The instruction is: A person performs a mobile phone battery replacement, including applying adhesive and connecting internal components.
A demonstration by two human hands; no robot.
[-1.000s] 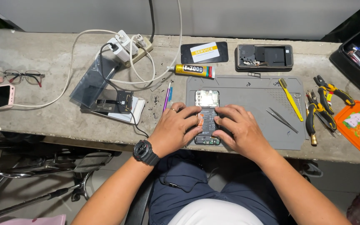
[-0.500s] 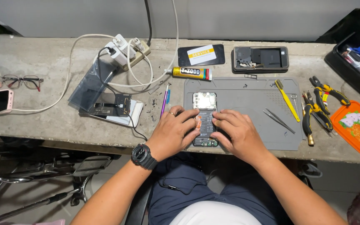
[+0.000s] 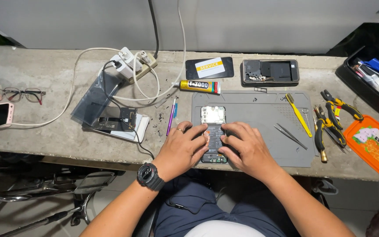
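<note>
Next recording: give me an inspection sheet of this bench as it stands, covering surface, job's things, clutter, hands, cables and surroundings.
Surface: concrete bench with a grey work mat.
Job's things: opened phone lying on the mat, insides exposed.
Clutter: glue tube, tweezers, yellow tool, pliers, second opened phone, glasses, orange tray.
Hands: left hand and right hand both press fingers on the opened phone.
Cables: white leads run to a power strip.
Surroundings: grey wall behind; nothing seen of other people.
</note>
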